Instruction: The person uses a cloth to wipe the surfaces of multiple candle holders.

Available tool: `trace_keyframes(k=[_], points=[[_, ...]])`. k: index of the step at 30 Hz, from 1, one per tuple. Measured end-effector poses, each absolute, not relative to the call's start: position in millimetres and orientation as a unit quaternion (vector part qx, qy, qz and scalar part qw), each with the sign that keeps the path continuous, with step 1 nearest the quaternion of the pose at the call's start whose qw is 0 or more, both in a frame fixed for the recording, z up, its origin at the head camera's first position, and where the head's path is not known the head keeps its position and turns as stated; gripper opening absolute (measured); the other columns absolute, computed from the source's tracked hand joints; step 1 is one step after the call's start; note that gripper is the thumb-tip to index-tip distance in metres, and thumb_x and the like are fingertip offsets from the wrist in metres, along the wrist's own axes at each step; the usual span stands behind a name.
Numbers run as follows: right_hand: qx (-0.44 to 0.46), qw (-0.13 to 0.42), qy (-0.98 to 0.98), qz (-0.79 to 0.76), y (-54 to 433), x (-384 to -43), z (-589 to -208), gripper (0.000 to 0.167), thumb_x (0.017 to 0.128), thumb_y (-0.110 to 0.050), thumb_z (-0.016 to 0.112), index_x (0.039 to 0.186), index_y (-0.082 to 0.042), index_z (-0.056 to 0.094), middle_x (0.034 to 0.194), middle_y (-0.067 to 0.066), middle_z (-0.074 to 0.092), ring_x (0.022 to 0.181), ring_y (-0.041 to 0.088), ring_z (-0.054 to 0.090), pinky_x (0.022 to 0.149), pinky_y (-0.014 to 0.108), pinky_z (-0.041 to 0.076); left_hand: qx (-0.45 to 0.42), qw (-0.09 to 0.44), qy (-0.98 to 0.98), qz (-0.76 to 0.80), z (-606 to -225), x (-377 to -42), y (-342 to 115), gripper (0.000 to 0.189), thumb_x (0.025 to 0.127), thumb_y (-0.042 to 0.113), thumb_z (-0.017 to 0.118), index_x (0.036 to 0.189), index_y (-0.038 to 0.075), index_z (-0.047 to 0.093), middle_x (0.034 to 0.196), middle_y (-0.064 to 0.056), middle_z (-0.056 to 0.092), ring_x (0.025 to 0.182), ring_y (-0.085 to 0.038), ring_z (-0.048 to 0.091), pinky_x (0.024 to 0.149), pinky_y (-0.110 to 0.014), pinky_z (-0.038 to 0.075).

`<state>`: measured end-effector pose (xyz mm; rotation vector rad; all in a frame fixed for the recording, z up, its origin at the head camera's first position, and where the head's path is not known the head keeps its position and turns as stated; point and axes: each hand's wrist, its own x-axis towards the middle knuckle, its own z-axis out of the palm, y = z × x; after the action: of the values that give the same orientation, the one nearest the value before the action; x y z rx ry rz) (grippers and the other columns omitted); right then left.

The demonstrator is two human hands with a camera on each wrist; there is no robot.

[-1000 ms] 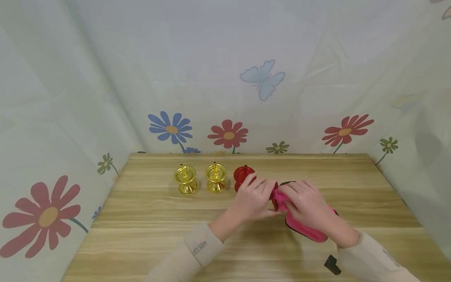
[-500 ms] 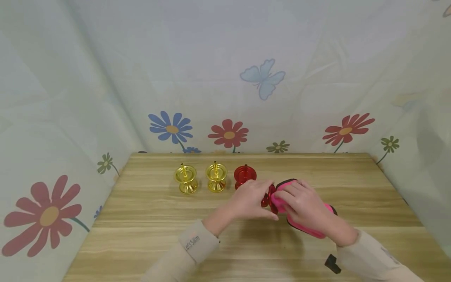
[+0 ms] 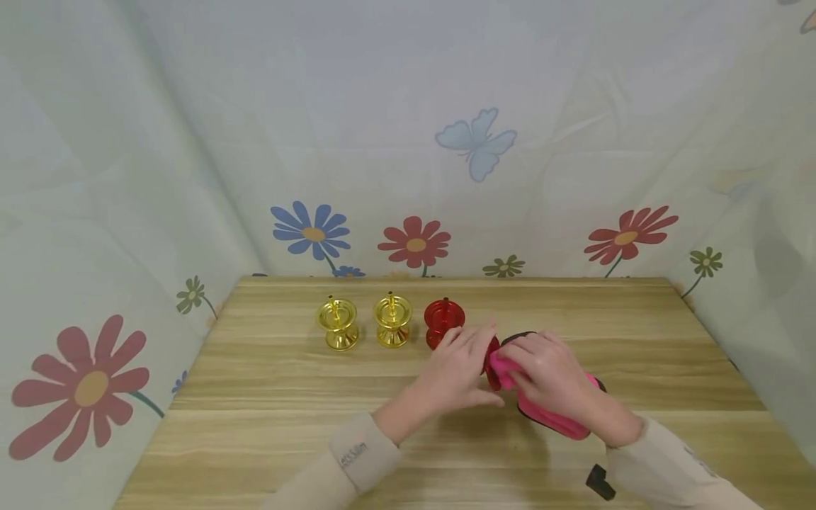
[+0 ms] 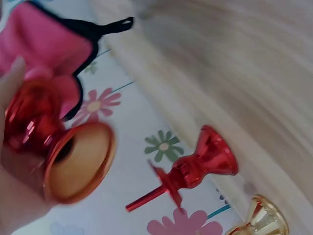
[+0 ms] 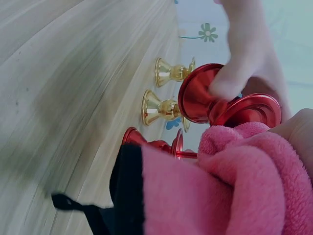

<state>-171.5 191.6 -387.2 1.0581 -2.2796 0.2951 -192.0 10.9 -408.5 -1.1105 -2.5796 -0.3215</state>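
Note:
My left hand (image 3: 449, 374) holds a red metallic candle holder (image 4: 34, 129) tipped on its side above the table, its hollow base showing in the left wrist view. In the right wrist view, the left thumb lies against its waist. A pink towel (image 3: 561, 419) with a dark border and hanging loop is bunched in my right hand (image 3: 551, 375). The towel is pressed to the holder's dish end and hides the spike. Just beyond the left hand stands a second red candle holder (image 3: 444, 315), upright with its spike showing.
Two gold candle holders (image 3: 336, 322) (image 3: 392, 319) stand upright in a row left of the standing red one. The wooden table (image 3: 287, 425) ends at a flower-printed cloth backdrop (image 3: 357, 142). A small black piece (image 3: 601, 483) is beside the right sleeve.
My left fingers have shifted their grip around the red candle holder, covering a part that showed half a second ago. The towel stays against the dish; the standing holders have not moved.

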Motion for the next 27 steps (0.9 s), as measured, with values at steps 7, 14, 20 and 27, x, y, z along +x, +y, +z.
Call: trace_keyframes(k=[7, 14, 20, 27], points=[[0.436, 0.306, -0.839, 0.11, 194, -171, -387, 0.021, 0.067, -0.008, 0.073, 0.085, -0.011, 0.063, 0.082, 0.002, 0.063, 0.078, 0.019, 0.057, 0.065, 0.033, 0.044, -0.4, 0.009, -0.897, -0.189, -392, -197, 4, 0.091, 0.068, 0.059, 0.063, 0.137, 0.011, 0.028, 0.133, 0.001, 0.044, 0.123, -0.011, 0.04, 0.103, -0.037, 0.032], [0.395, 0.3, -0.859, 0.129, 193, -173, -389, 0.031, 0.059, -0.007, 0.077, 0.088, -0.009, 0.064, 0.082, 0.003, 0.065, 0.075, 0.018, 0.059, 0.063, 0.032, 0.045, -0.398, 0.177, -0.892, -0.119, -403, -190, 10, 0.088, 0.065, 0.06, 0.065, 0.132, 0.01, 0.036, 0.127, 0.001, 0.049, 0.116, -0.013, 0.044, 0.1, -0.037, 0.034], [0.369, 0.284, -0.873, 0.144, 193, -174, -391, 0.031, 0.061, -0.007, 0.076, 0.089, -0.009, 0.064, 0.082, 0.002, 0.066, 0.074, 0.016, 0.061, 0.063, 0.032, 0.047, -0.391, 0.333, -0.855, -0.072, -416, -187, 12, 0.087, 0.064, 0.064, 0.062, 0.128, 0.009, 0.044, 0.126, -0.001, 0.052, 0.114, -0.017, 0.047, 0.098, -0.039, 0.037], [0.412, 0.295, -0.852, 0.132, 195, -176, -392, 0.031, 0.057, -0.005, 0.078, 0.084, -0.012, 0.064, 0.081, 0.0, 0.063, 0.077, 0.016, 0.058, 0.062, 0.031, 0.045, -0.378, 0.098, -0.91, -0.14, -400, -191, 4, 0.098, 0.064, 0.065, 0.059, 0.139, 0.011, 0.026, 0.135, 0.0, 0.042, 0.124, -0.017, 0.036, 0.105, -0.041, 0.028]])
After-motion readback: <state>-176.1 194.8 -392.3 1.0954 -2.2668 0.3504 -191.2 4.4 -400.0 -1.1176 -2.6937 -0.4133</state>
